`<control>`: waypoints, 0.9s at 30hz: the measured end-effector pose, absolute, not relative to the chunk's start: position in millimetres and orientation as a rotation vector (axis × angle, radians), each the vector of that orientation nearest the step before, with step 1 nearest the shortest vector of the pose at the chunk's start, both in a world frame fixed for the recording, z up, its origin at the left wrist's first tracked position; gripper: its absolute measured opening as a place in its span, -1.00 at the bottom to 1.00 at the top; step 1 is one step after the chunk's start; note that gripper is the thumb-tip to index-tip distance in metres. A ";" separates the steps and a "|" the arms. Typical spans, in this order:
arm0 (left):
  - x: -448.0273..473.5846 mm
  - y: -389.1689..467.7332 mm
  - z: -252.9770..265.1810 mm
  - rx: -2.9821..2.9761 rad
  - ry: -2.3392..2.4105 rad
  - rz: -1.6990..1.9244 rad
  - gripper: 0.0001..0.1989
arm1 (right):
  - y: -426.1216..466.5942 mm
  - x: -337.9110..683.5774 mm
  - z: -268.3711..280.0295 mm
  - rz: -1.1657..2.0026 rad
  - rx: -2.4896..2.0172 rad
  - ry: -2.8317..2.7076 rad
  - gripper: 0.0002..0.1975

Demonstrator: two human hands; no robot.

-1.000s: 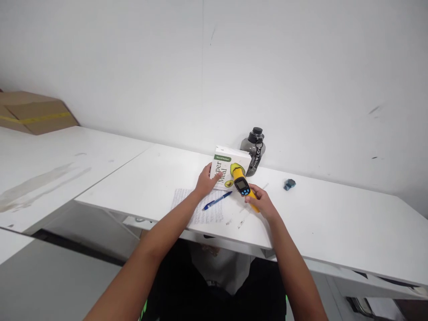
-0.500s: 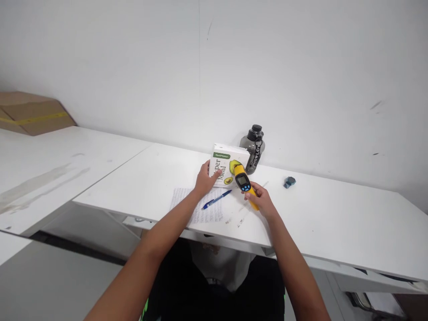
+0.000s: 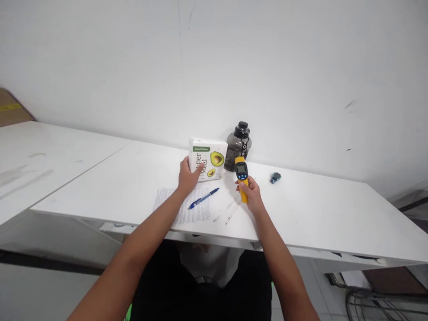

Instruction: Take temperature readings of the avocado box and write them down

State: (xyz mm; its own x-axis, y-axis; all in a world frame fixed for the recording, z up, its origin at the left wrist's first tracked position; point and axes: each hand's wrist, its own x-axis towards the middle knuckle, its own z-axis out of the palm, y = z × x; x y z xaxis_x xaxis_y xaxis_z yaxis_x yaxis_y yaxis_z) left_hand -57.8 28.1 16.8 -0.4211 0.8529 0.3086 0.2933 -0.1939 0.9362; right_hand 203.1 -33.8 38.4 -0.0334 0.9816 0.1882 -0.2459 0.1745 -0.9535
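My left hand (image 3: 187,175) is closed around the left side of a white box (image 3: 207,161) printed with avocados and the word "Meal". The box stands upright over the table. In my right hand (image 3: 250,191) is a yellow and black infrared thermometer (image 3: 241,174), gripped by its handle with its small screen and blue buttons towards me. The thermometer is to the right of the box, apart from it, in front of a dark water bottle (image 3: 234,149). Below the box, a blue pen (image 3: 203,199) lies on a sheet of paper (image 3: 182,215) covered in small marks.
A small dark teal object (image 3: 275,178), perhaps a watch, lies on the white table (image 3: 317,209) to the right. The white wall (image 3: 127,80) rises behind the table. At the far left is part of a cardboard box (image 3: 13,107). Metal-framed furniture (image 3: 374,298) shows below right.
My right hand has drawn the thermometer away from the front of the box, and it is now more upright. The avocado picture is uncovered. The whole view has shifted to the right.
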 end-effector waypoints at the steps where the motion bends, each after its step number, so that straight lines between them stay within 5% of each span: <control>1: -57.8 28.3 16.5 1.338 1.619 1.654 -0.21 | -33.7 203.2 38.1 1.222 -0.869 -1.144 -0.47; 15: -58.5 27.4 16.4 1.349 1.617 1.636 -0.22 | -33.1 204.7 34.5 1.127 -0.985 -1.287 -0.37; 22: -57.4 23.2 21.7 1.337 1.618 1.603 -0.25 | -29.6 203.5 24.7 0.320 -1.755 -1.759 -0.38; 27: -55.9 22.1 21.9 1.343 1.608 1.571 -0.28 | -27.0 204.0 22.1 0.119 -1.990 -1.799 -0.48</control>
State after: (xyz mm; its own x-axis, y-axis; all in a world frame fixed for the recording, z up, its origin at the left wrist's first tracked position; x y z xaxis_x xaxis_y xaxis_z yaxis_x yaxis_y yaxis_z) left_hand -55.9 22.1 21.9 -0.3757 0.8874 0.2673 0.2880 -0.1623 0.9438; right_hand 204.0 -27.0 22.1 0.1447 0.9617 0.2327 0.9225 -0.0461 -0.3831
